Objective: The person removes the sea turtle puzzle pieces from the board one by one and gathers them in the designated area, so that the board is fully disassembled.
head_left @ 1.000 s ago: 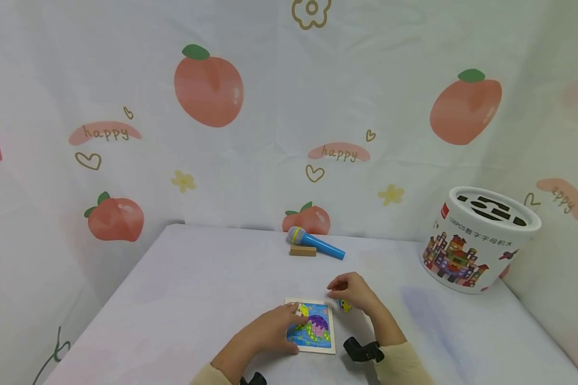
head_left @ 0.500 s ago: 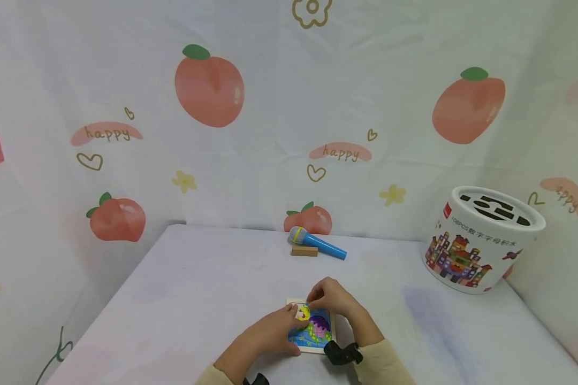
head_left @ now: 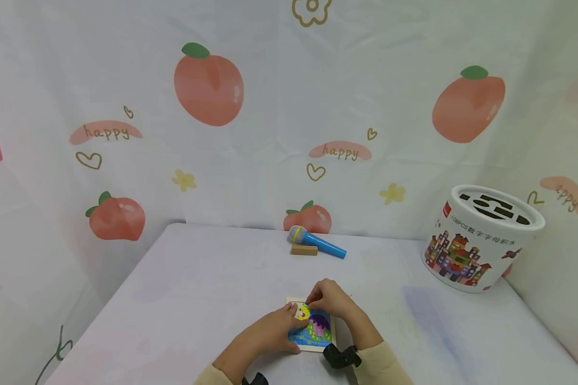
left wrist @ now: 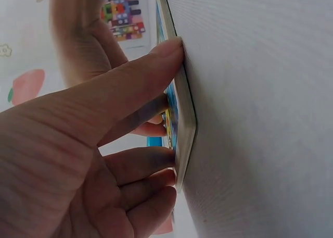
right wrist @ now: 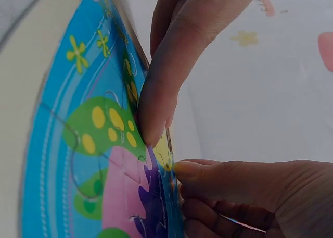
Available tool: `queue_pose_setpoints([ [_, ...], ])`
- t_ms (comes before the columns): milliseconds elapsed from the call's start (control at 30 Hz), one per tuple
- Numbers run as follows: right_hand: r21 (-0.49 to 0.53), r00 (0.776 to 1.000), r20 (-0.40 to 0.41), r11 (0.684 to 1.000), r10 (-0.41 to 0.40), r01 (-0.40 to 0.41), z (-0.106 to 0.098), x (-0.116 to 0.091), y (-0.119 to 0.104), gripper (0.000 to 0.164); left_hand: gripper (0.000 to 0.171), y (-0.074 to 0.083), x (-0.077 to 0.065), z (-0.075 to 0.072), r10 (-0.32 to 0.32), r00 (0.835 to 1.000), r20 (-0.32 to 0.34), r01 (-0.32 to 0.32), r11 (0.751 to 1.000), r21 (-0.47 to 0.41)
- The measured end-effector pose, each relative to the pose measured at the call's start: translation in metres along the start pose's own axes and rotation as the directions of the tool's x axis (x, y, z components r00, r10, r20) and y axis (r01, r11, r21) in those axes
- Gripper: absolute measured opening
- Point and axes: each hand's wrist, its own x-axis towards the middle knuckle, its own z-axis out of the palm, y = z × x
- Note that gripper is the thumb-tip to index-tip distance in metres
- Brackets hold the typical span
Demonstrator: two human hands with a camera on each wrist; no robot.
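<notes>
My left hand [head_left: 273, 330] gripped the square, pale wood-framed, mostly blue jigsaw [head_left: 315, 338] at six o'clock on the white table [head_left: 212, 289] — thumb at its seven o'clock, fingers toward ten. My right hand's [head_left: 332, 299] fingertips bunched narrowly near its twelve — whether round anything, I couldn't tell.
</notes>
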Motion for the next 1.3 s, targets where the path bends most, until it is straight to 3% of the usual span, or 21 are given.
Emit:
queue_pose_setpoints([
  [267,-0.006,0.997,0.018,0.997,-0.076,0.076,0.0,-0.002,-0.001,0.003,0.055,-0.002,-0.001,0.001,0.014,1.0,-0.016,-0.014,1.0,-0.019],
  [733,0.0,0.999,-0.049,1.0,0.014,-0.014,0.007,0.0,-0.002,0.008,0.054,-0.001,-0.001,0.002,0.007,1.0,-0.013,-0.007,1.0,-0.014],
  [967,0.03,0.999,-0.049,1.0,0.007,-0.005,0.003,-0.002,0.0,0.008,0.055,-0.002,0.0,0.002,0.003,1.0,-0.012,-0.003,1.0,-0.018],
  [1300,0.095,0.992,-0.059,0.989,0.115,-0.11,-0.003,-0.003,0.005,0.003,0.055,0.0,0.001,0.003,-0.023,1.0,-0.011,0.023,0.999,-0.025],
])
